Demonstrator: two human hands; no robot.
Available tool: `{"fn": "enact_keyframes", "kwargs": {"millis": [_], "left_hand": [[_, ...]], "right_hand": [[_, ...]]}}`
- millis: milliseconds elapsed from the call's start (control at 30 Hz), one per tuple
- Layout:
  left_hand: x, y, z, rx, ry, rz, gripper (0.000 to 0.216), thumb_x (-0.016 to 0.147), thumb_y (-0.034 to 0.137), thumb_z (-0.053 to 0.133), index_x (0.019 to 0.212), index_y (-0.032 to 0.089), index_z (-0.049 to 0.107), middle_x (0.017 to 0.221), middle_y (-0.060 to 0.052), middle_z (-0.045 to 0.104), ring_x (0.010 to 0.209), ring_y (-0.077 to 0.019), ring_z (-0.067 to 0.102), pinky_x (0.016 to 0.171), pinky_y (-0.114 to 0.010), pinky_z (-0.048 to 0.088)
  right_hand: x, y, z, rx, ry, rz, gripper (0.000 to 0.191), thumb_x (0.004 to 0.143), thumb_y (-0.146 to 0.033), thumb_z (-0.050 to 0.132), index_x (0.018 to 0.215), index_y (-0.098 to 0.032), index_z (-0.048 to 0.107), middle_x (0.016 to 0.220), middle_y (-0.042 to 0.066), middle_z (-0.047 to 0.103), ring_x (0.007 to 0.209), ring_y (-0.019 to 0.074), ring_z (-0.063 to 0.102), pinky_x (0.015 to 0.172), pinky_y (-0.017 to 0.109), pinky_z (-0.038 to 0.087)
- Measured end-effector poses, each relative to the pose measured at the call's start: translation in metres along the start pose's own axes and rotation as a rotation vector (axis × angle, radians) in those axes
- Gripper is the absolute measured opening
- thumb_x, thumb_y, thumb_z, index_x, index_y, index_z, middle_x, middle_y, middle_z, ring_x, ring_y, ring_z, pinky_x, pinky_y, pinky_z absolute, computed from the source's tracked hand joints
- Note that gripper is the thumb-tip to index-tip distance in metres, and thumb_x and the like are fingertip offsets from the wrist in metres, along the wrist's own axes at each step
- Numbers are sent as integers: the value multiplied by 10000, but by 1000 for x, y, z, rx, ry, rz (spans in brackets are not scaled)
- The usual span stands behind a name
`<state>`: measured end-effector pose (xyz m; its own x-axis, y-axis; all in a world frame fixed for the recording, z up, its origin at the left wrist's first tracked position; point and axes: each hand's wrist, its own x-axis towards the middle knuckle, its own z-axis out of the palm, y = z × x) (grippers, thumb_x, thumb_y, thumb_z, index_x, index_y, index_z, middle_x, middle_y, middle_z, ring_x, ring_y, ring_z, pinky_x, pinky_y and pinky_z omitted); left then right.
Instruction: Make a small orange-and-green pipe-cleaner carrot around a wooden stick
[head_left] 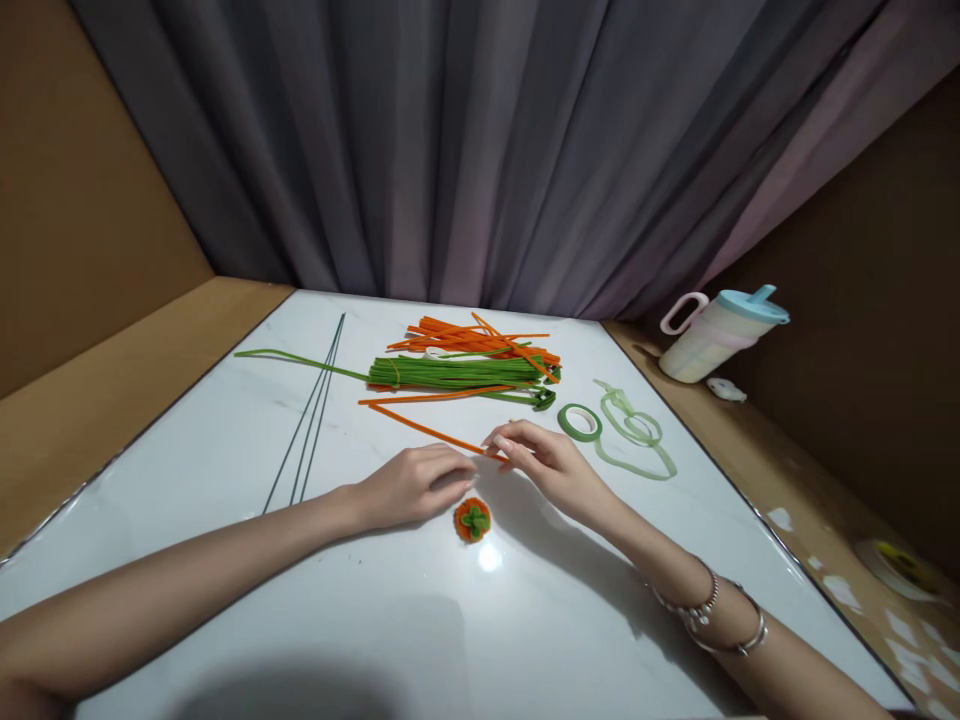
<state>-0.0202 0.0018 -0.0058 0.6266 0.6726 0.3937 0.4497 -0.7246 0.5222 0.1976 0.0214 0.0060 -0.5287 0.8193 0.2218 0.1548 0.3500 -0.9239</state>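
My right hand (pixel 544 460) pinches the near end of a long orange pipe cleaner (pixel 420 428) that lies slanted on the white table (pixel 225 560). My left hand (pixel 416 485) rests palm down beside it, fingertips curled close to that same end; I cannot tell whether they touch it. Just in front of both hands sits a small orange coiled piece with a green centre (pixel 472 519). Behind are a bundle of green pipe cleaners (pixel 457 372) and a loose heap of orange pipe cleaners (pixel 480 340).
Three thin dark wires (pixel 311 415) lie at the left. A green tape roll (pixel 580 422) and a loose strip of green tape (pixel 637 440) lie at the right. A lidded cup with a straw (pixel 720 335) stands on the wooden ledge, a grey curtain behind.
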Motion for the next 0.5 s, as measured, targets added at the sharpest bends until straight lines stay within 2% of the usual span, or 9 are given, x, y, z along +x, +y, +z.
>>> {"fn": "enact_keyframes", "kwargs": {"millis": [133,267,400,500], "left_hand": [[-2,-4,-2,0,-1,-22,289,843,94,398,1050,146,593,974,-85,673,893,-174,627,792,-317,518],[-1,-9,-6,-41,-29,-74,440,708,-6,355,1035,148,605,1007,-69,672,937,-171,625,833,-330,523],[1,-6,-2,-81,-51,-110,447,681,-7,368,1021,146,615,999,-69,672,926,-167,627,824,-322,538],[2,-6,0,3,37,-94,363,749,12,378,993,147,610,1066,-91,658,997,-177,613,836,-327,540]], "right_hand": [[-15,1,-7,-210,-124,-113,221,918,-354,512,1012,-164,572,1023,65,579,912,148,551,759,262,481],[-23,-12,0,-371,-303,-239,276,867,-363,608,1042,-153,568,996,69,569,891,152,535,758,255,454],[-23,-25,13,-582,-456,-412,215,923,-313,521,1009,-133,599,855,51,575,750,143,526,683,263,428],[-20,-21,17,-757,-472,-512,199,941,-214,431,908,-131,609,760,49,560,682,151,494,618,276,400]]}}
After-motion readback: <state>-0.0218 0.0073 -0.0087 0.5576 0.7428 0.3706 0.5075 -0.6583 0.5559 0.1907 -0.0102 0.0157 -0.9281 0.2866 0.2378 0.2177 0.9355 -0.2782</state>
